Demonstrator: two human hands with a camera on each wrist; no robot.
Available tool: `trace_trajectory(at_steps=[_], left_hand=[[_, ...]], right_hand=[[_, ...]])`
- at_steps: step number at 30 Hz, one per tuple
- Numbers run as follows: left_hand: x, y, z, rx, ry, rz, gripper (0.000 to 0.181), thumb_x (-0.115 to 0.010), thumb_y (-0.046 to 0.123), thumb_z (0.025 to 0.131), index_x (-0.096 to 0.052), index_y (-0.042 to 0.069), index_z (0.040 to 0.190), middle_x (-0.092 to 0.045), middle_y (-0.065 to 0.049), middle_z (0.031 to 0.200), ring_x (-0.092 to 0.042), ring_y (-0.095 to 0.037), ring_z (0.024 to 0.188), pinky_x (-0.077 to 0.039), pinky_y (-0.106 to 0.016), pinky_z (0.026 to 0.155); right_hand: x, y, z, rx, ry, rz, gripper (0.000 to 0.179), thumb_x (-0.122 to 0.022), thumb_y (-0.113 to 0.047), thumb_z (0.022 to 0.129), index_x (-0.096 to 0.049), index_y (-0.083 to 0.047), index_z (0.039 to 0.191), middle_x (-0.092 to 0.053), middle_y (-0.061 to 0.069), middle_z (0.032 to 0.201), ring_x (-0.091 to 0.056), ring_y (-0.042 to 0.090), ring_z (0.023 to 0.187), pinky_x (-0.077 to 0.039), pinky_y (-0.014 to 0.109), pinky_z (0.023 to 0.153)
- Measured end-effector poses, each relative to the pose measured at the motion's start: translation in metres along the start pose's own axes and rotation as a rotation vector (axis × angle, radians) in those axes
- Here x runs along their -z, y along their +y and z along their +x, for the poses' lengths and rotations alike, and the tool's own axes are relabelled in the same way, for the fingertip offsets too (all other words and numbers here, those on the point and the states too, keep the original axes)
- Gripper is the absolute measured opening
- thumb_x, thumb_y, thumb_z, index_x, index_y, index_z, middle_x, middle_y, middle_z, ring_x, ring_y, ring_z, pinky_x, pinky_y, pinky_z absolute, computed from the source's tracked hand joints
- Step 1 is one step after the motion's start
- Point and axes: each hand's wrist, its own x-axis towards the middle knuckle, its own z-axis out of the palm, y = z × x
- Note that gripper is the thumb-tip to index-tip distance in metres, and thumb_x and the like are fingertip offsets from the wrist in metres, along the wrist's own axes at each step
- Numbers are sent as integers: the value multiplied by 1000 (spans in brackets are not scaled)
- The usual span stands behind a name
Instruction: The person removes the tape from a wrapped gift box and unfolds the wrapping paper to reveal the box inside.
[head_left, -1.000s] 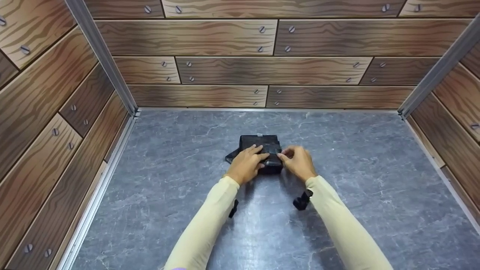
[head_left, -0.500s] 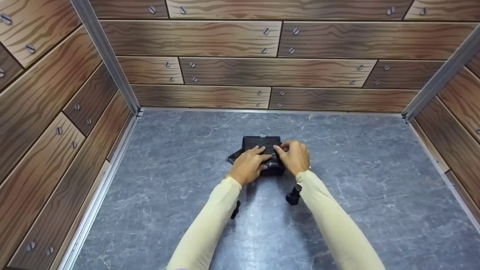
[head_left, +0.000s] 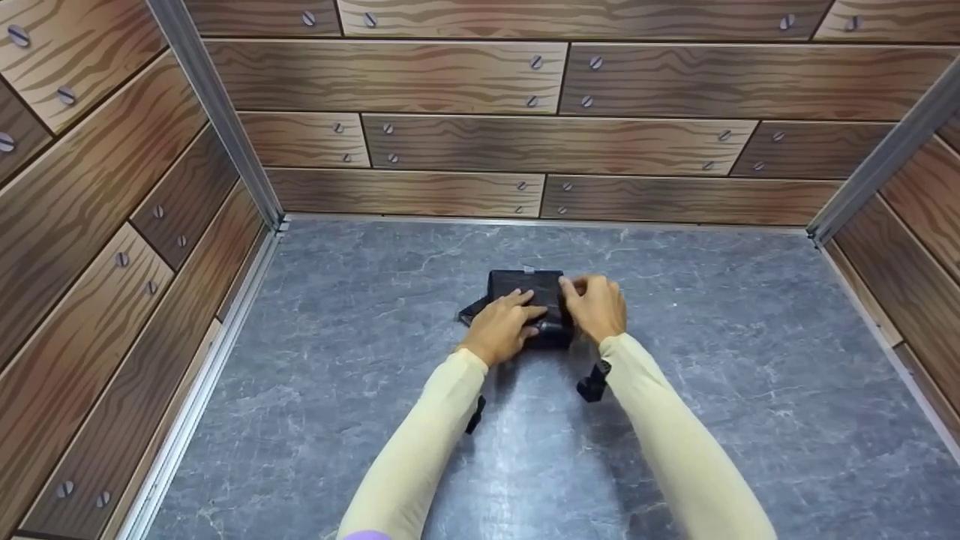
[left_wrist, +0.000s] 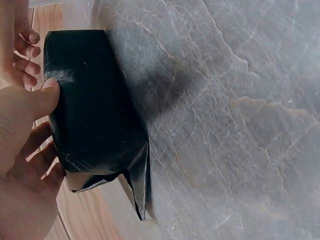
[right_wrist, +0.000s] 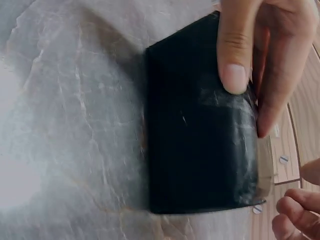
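Observation:
A small box-shaped package (head_left: 510,282) in shiny black wrapping paper lies on the grey marbled surface. At its left end a pointed paper flap (left_wrist: 139,185) sticks out, loose and folded. My left hand (head_left: 499,326) rests on top with fingers spread, its thumb against the near edge. My right hand (head_left: 598,306) is at the package's right end. Its thumb lies on the black paper in the right wrist view, the other fingers curled behind the edge, pinching it. Creased, glossy paper (right_wrist: 242,145) shows along that edge. The fingertips' far side is hidden.
The grey marbled surface (head_left: 360,360) spreads around the package. Wood-plank-patterned walls (head_left: 420,139) stand at the back and both sides, with metal framing (head_left: 221,112) in the corners. A black wrist device (head_left: 592,382) hangs under the right sleeve. A pale tab (head_left: 529,268) shows at the package's back edge.
My right hand has moved along the package's right side toward its far corner, passing over the top edge. My left hand has stayed on the package. The head view has shifted slightly.

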Motion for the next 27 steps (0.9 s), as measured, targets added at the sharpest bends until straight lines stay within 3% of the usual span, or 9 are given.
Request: trace_trajectory(at_steps=[6, 19, 27], left_hand=[[-1, 0, 2, 10, -7, 7, 40, -62, 30, 92, -58, 24, 131, -45, -6, 143, -41, -25, 133, -35, -37, 108], [3, 2, 1, 8, -8, -3, 40, -61, 29, 93, -58, 23, 132, -45, -8, 144, -40, -26, 133, -34, -36, 109], [1, 1, 0, 26, -30, -37, 41, -60, 29, 93, -56, 23, 133, -41, -6, 146, -35, -25, 136, -30, -39, 111]], right_hand=[[1, 3, 0, 18, -53, -33, 18, -69, -24, 83, -72, -7, 79, -69, 7, 74, -63, 28, 71, -48, 44, 67], [13, 22, 0, 48, 11, -52, 14, -65, -16, 83, -70, -4, 78, -68, 8, 72, -63, 29, 67, -49, 45, 64], [21, 38, -2, 6, 25, -27, 13, -65, -16, 83, -70, -5, 79, -67, 7, 71, -62, 26, 65, -48, 43, 61]])
